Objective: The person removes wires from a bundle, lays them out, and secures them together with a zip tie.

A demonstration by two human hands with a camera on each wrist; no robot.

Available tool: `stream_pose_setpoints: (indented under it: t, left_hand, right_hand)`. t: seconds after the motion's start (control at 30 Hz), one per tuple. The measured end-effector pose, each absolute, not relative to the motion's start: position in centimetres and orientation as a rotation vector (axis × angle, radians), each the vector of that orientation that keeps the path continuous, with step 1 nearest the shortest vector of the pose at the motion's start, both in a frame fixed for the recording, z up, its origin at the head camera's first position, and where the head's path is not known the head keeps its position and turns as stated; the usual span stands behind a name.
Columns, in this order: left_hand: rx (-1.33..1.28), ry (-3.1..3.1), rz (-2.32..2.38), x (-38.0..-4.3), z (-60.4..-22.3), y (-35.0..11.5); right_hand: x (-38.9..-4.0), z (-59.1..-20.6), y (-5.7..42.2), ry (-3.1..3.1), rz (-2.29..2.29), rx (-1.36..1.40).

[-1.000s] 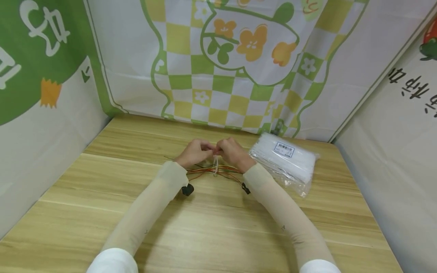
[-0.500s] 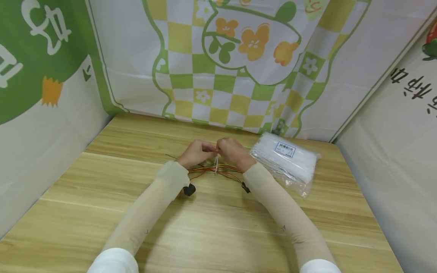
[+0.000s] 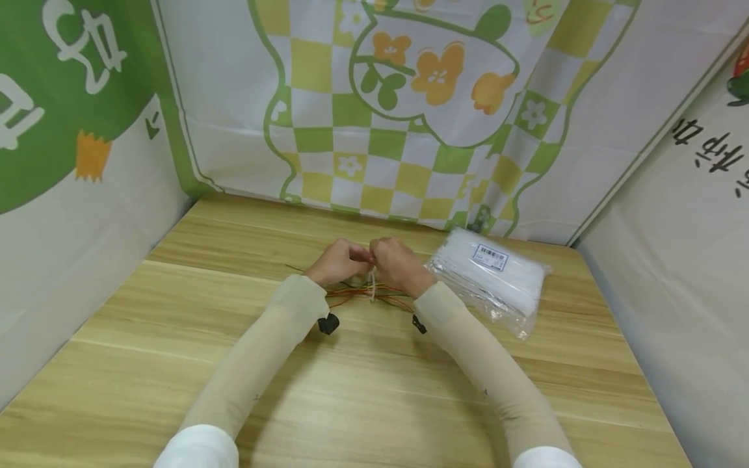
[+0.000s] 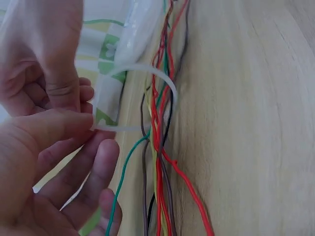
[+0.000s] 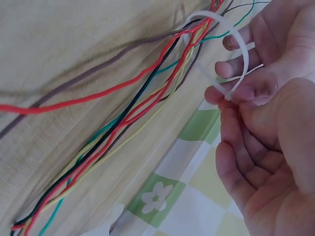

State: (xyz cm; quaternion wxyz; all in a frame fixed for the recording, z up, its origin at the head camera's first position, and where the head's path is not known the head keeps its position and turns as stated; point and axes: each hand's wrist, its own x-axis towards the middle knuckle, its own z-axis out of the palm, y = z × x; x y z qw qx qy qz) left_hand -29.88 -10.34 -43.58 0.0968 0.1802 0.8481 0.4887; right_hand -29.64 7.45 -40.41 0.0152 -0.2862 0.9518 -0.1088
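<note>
A white cable tie point(image 4: 171, 83) forms a loose loop round a bundle of thin wires point(image 4: 156, 123), red, black, green, yellow and brown. My left hand point(image 3: 332, 263) pinches the tie between thumb and fingertips where its ends meet. Right beside it, my right hand point(image 3: 400, 265) also pinches the tie there, as the right wrist view shows; the tie's head is hidden by fingers. Most of the loop stands off to one side of the wires. Black connectors sit at the wire ends, one point(image 3: 329, 324) near the left wrist, another point(image 3: 419, 324) by the right.
A clear plastic bag point(image 3: 497, 273) of white cable ties with a barcode label lies just right of my right hand. The wooden table point(image 3: 374, 390) ends at a patterned cloth point(image 3: 374, 169) behind, with printed panels at both sides.
Both hands stay together at the tie with only slight finger movement. The right fingers now overlap the left fingertips a little more; the view has shifted slightly.
</note>
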Motion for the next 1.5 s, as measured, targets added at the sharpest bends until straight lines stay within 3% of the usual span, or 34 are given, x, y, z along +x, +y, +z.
stream_pose_setpoints:
  t: [0.33,0.8,1.03,1.33,1.5]
  left_hand:
    - [0.490,2.454,1.409,-29.6,-44.0,-10.5]
    - [0.496,2.432,1.379,-29.2,-43.9,-10.3]
    - [0.446,2.456,1.341,-29.3,-43.9,-10.3]
    - [0.611,2.486,1.148,-28.9,-43.4,-10.1]
    - [0.601,2.496,1.126,-28.9,-43.5,-10.2]
  right_hand:
    - [-29.8,-41.3,7.1,3.009,-0.290,-0.900]
    - [-30.4,-40.2,7.9,2.830,-0.937,-0.642]
    - [-30.2,-41.5,7.8,2.783,-0.919,-0.667]
    - [-30.7,-40.5,7.8,3.002,-1.031,-0.603]
    - [-30.3,-41.0,8.3,2.786,-1.159,-0.629]
